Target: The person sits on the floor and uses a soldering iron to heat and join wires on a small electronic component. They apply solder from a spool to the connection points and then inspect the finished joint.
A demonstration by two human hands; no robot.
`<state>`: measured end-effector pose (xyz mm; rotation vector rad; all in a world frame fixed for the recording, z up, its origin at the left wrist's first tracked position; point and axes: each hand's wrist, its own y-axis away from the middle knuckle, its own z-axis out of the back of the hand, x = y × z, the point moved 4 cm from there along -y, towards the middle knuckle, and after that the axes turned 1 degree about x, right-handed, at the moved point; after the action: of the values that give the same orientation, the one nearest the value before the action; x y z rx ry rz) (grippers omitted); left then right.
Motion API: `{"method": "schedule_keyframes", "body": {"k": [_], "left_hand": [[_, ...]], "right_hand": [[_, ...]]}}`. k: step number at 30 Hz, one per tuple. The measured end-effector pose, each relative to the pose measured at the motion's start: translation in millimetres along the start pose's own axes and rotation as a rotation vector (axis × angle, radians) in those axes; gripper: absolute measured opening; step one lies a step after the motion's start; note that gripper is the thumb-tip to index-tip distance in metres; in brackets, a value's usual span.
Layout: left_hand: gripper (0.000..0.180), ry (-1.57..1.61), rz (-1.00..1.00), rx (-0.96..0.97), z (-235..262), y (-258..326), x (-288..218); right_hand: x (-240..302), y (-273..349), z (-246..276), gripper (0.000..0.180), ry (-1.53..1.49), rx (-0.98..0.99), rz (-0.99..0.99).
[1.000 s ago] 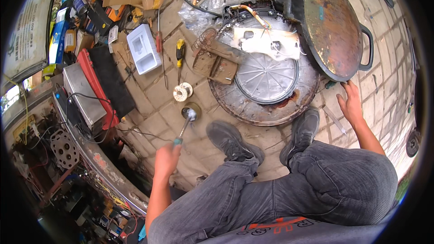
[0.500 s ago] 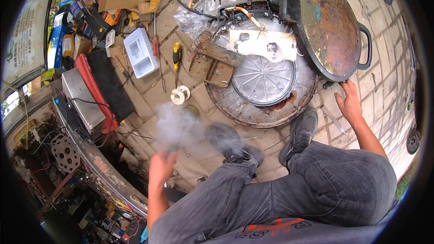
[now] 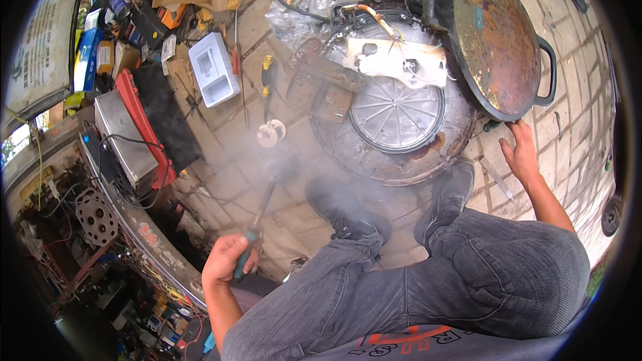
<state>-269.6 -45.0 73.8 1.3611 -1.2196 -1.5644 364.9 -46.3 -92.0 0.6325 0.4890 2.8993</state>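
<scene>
My left hand is closed around the teal handle of a soldering iron. Its dark shaft points up and away, and the tip end is blurred in grey smoke over the paving. My right hand is at the lower rim of a round, rust-stained lid, fingers at the edge and partly hidden, thumb apart. That lid leans upright beside a round metal appliance base, which bears a white scorched sheet and wires. A spool of solder wire stands beyond the iron's tip.
A yellow-black screwdriver, a red-handled screwdriver and a white plastic tray lie ahead. At left are a red-edged toolbox and a cart edge with cluttered parts. A rusty metal bracket rests against the base.
My left hand has drawn back toward me and left, so the soldering iron shows more clearly. The smoke has thinned and spread wider. My right hand stays at the lid's rim.
</scene>
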Motion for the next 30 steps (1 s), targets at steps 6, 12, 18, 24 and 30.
{"method": "schedule_keyframes", "body": {"k": [6,12,18,24,30], "left_hand": [[0.047,0.008,0.009,0.02,-1,1,-3],[0.041,-0.263,0.086,-0.152,6,-16,7],[0.043,-0.55,0.132,-0.322,19,-44,23],[0.037,-0.648,0.099,-0.345,9,-65,15],[0.04,-0.638,0.093,-0.331,15,-65,15]], "right_hand": [[1,3,0,0.043,0.0,-0.006,0.003],[2,5,0,0.041,0.013,0.005,-0.001],[52,12,27,0.023,0.01,0.19,-0.067],[150,-4,76,0.024,-0.121,0.533,0.305],[295,-43,69,0.022,-0.077,0.678,0.969]]}}
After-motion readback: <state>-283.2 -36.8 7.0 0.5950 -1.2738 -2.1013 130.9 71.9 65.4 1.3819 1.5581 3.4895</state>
